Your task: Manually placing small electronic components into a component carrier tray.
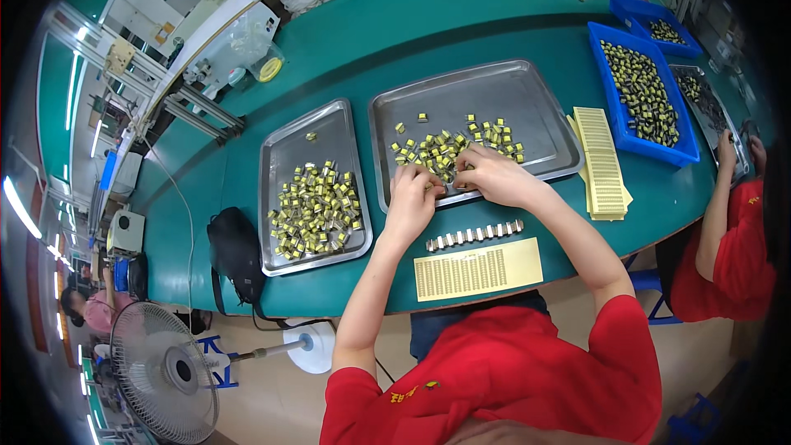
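Note:
My left hand (414,191) and my right hand (492,175) are close together over the near edge of a metal tray (527,86). Both have their fingers curled in a pinch; whatever is between the fingertips is hidden or too small to make out. Just beyond them lies a loose heap of small yellow-wrapped transformer-like parts (445,147) in that tray. On the table nearer to me, a row of similar parts (475,235) stands side by side, silvery and dark from this side. Below the row lies a pale yellow label sheet (478,269) printed with small rows.
Left is a second metal tray (272,165) holding many yellow parts, with a black bag (235,255) beside it. On the right are stacked label sheets (604,165) and a blue bin (606,91) of parts. A co-worker's arm (718,189) reaches in there. A fan (169,367) stands lower left.

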Action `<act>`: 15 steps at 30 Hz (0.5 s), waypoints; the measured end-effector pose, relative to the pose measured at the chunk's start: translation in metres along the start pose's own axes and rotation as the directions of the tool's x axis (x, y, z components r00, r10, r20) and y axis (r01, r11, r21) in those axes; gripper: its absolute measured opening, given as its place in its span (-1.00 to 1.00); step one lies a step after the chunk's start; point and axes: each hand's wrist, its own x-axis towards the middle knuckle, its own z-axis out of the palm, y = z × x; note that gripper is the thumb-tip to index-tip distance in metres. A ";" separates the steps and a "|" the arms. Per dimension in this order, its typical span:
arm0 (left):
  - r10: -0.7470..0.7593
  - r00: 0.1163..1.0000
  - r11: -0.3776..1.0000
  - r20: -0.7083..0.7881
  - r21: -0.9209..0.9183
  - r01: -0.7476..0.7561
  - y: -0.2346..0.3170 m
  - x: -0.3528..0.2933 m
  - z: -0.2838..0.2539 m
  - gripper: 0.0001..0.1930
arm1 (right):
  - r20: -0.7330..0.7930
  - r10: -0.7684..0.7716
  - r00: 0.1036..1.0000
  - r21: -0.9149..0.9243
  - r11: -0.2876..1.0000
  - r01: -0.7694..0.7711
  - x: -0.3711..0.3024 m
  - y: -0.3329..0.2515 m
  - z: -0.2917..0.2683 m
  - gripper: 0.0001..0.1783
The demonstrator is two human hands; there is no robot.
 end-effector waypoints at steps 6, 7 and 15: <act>-0.366 0.887 0.356 0.283 -0.838 0.414 0.009 -0.008 -0.012 -0.86 | 0.116 0.347 0.931 0.622 0.705 -0.341 -0.019 -0.006 -0.020 -0.72; -0.351 0.867 0.107 0.354 -0.905 0.412 0.016 -0.011 -0.015 -0.81 | 0.122 0.349 0.929 0.622 0.702 -0.346 -0.025 -0.007 -0.021 -0.72; -0.188 0.781 -0.292 0.596 -0.793 0.535 0.018 -0.042 -0.013 -0.65 | 0.350 0.411 0.842 0.934 -0.080 -0.349 -0.059 -0.020 -0.020 -0.57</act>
